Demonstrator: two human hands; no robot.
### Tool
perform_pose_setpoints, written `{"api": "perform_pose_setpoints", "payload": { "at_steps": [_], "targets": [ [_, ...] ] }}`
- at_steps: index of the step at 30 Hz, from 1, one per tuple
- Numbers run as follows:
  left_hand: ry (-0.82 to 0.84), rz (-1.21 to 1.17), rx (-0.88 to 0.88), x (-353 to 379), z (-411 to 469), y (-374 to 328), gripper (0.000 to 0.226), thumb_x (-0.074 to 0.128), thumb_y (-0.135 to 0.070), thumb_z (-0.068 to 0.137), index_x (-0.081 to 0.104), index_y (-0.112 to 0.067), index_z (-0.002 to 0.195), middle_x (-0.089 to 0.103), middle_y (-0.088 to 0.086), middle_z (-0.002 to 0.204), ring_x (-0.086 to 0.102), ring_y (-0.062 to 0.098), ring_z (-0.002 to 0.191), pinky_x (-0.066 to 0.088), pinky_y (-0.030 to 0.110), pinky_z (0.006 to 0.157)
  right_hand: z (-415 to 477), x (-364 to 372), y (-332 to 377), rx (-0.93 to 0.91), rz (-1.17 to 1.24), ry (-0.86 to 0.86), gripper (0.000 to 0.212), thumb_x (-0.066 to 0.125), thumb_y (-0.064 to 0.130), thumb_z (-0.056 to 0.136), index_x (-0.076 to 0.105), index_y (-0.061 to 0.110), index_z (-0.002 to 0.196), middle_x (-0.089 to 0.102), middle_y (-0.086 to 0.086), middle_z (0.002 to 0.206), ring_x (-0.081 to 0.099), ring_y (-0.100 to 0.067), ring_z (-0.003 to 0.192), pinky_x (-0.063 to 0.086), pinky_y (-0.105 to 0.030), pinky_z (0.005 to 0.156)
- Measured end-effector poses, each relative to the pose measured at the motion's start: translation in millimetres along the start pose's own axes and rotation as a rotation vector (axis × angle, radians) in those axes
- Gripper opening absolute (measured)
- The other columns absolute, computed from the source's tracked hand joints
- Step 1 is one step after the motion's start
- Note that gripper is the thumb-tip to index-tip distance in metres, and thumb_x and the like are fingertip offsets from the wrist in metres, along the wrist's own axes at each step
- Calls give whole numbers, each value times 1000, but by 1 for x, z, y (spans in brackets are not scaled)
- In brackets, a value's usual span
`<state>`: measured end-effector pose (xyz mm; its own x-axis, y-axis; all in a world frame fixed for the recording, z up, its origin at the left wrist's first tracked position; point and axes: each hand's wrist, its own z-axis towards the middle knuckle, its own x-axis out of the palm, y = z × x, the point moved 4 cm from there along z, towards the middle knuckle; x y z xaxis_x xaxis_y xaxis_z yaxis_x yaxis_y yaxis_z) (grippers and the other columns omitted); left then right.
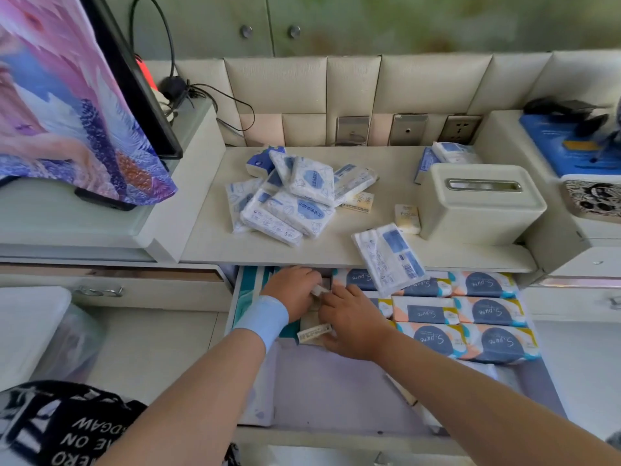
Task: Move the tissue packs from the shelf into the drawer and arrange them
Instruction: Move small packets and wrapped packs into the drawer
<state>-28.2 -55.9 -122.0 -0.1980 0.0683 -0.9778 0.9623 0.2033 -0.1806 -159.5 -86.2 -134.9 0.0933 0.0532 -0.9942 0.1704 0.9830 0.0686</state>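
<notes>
Both hands reach into the open drawer (336, 385) below the shelf (208, 237). The left hand (292, 290), with a blue wristband (263, 319), curls its fingers round a small pack (319, 290) whose pale end sticks out between them. The right hand (353, 322) lies palm down just beside it, its thumb against a second small pack (314, 332); whether it grips that one I cannot tell.

On the drawer's right side, S.pure packs (487, 311) lie flat in close rows, touching one another. Teal packs (248, 290) stand along its left wall. The near part shows a bare lilac liner.

On the shelf, a loose pile of packs (285, 200) lies near the middle. One long pack (388, 257) hangs over the front edge above the drawer. Two yellow packs (407, 218) lie near a cream tissue box (480, 210), with two more packs (447, 154) behind the box.
</notes>
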Motion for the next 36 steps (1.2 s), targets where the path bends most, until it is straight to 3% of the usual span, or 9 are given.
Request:
{"api": "perform_pose_setpoints", "payload": {
  "at_steps": [6,12,16,19,23,26,29,32,36],
  "targets": [
    [-119,-321,-144,-23,-34,21,24,57,1,83,64,-17,99,53,-5,115,57,21,93,49,35,80,5,5,12,68,-140,39,27,68,40,69,69,14,76,63,-4,75,56,-27,72,46,-38,73],
    [-82,-396,-358,-34,-61,39,20,60,-10,87,60,-29,86,63,-6,98,60,17,86,47,27,70,11,-2,15,226,-164,25,24,77,30,67,66,13,79,62,-7,75,58,-28,67,45,-37,63],
    [-47,-387,-374,-36,-70,40,17,57,-8,89,58,-25,92,59,-4,105,60,18,92,50,30,77,18,2,15,277,-203,195,22,56,25,94,64,15,112,63,-10,109,60,-30,101,46,-39,80],
    [-46,-361,-323,-37,-70,38,21,58,-4,87,59,-23,95,50,-7,110,55,17,98,43,25,82,22,1,17,249,-201,267,24,49,26,98,63,16,115,62,-8,114,57,-29,106,44,-37,82],
    [-11,-366,-257,-35,-67,30,22,60,-3,84,57,-25,87,48,-8,100,54,17,93,45,28,82,19,-11,13,361,199,106,34,55,28,86,54,20,119,58,-3,119,57,-25,103,42,-32,73],
    [-16,-363,-224,-31,-65,20,26,62,-9,84,51,-31,76,49,-12,87,54,16,83,46,29,75,14,-17,16,372,578,138,53,55,39,80,45,25,130,56,-1,121,57,-21,100,45,-32,75],
    [-11,-363,-160,-25,-61,11,19,64,-8,83,54,-24,80,55,-6,89,54,18,82,47,31,74,5,-19,13,452,683,149,28,59,41,89,48,30,112,59,5,103,60,-13,84,47,-28,68],
    [26,-379,-154,-18,-60,6,16,67,-9,82,60,-22,87,63,-6,91,57,16,81,48,30,74,-5,-21,9,448,579,116,24,64,40,88,50,28,104,58,4,102,60,-16,83,43,-28,66],
    [161,-290,-126,-5,-61,0,24,72,-18,81,54,-32,89,60,-8,95,57,17,87,48,29,74,-12,-26,12,281,206,29,23,61,45,84,59,25,95,66,1,92,60,-22,84,42,-33,75]
  ]
}}
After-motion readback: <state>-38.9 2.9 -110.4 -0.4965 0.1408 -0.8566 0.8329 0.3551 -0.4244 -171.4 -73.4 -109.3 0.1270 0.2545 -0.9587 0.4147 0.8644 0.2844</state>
